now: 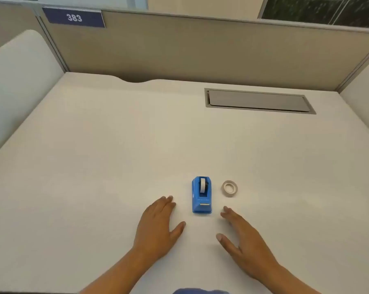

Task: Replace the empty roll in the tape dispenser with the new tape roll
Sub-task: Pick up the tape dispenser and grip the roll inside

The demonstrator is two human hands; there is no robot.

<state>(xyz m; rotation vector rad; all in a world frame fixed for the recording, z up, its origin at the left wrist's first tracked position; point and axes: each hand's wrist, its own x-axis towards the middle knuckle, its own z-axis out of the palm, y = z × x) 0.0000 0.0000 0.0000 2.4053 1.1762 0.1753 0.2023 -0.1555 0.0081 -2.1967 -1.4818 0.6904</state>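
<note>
A small blue tape dispenser (201,195) stands on the white desk, its cutter end toward me and a white roll (203,185) seated in its slot. A loose whitish tape roll (229,188) lies flat just right of the dispenser, apart from it. My left hand (159,227) rests flat on the desk to the dispenser's lower left, fingers extended, holding nothing. My right hand (244,240) lies flat to its lower right, fingers pointing toward the dispenser, also empty. Neither hand touches the dispenser or the loose roll.
The white desk (115,155) is enclosed by beige partition walls (179,49) at the back and sides. A grey cable hatch (258,100) is set into the desk at the back right. A blue "383" sign (74,18) hangs on the partition.
</note>
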